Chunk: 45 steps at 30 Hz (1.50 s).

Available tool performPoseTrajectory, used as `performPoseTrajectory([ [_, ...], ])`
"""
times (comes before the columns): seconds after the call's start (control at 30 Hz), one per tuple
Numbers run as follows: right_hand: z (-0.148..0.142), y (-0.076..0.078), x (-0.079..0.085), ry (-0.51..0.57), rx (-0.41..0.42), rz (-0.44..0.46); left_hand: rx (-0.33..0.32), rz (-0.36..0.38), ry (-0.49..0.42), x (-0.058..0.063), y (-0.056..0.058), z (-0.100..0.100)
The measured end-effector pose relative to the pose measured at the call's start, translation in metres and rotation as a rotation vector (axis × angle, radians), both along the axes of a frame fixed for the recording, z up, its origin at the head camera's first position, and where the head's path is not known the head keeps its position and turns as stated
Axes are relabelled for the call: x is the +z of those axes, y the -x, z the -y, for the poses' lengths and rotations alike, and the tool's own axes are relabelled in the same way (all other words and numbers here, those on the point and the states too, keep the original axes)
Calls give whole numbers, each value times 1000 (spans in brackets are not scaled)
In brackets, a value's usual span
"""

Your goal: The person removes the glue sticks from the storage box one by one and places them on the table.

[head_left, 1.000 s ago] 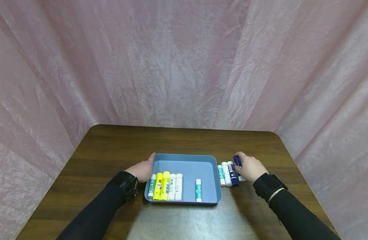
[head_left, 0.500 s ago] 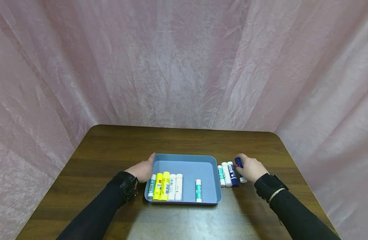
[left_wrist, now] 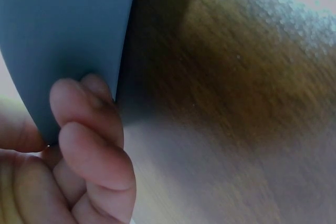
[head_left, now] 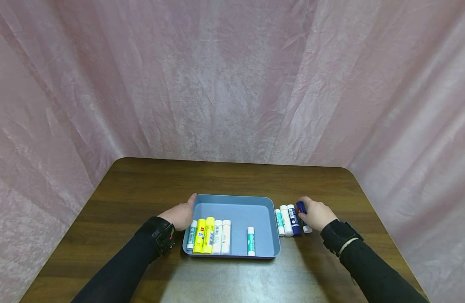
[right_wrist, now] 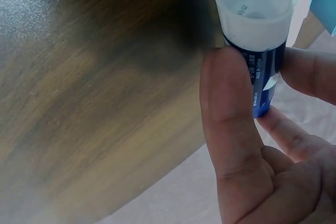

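Note:
My left hand grips the left side of a blue-grey tray; in the left wrist view its curled fingers press against the tray's outer wall. To the tray's right, my right hand pinches a dark blue glue stick with a white base. The right wrist view shows the thumb on one side of this glue stick and fingers on the other. Just left of it lie a blue-and-white glue stick, a white one and a green-and-white one.
Inside the tray, several glue sticks lie side by side at the left, among them a yellow one and a white one. A lone green-and-white glue stick lies right of them. A pink curtain hangs behind the wooden table.
My right hand and the dark blue glue stick have shifted slightly towards me and to the right. The left hand and the tray have stayed in place.

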State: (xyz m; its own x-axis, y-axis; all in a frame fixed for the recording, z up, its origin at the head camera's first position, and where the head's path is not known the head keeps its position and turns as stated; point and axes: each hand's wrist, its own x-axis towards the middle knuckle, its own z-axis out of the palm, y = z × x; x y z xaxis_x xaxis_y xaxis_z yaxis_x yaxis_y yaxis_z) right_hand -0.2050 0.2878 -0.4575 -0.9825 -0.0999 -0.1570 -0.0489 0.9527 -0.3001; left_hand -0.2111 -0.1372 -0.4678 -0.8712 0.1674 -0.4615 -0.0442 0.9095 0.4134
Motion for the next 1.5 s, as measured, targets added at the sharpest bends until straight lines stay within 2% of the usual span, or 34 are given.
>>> performPoseTrajectory([
  [0.53, 0, -2, -4, -5, 22, 3, 12, 2, -16, -6, 2, 0],
  [0.93, 1, -2, -6, -4, 10, 35, 20, 6, -17, -5, 2, -1],
  [1.33, 2, -1, -7, -10, 6, 40, -15, -14, 13, -4, 2, -1],
  [1.5, 2, 0, -9, -15, 15, 36, 0, -5, 6, -5, 2, 0],
])
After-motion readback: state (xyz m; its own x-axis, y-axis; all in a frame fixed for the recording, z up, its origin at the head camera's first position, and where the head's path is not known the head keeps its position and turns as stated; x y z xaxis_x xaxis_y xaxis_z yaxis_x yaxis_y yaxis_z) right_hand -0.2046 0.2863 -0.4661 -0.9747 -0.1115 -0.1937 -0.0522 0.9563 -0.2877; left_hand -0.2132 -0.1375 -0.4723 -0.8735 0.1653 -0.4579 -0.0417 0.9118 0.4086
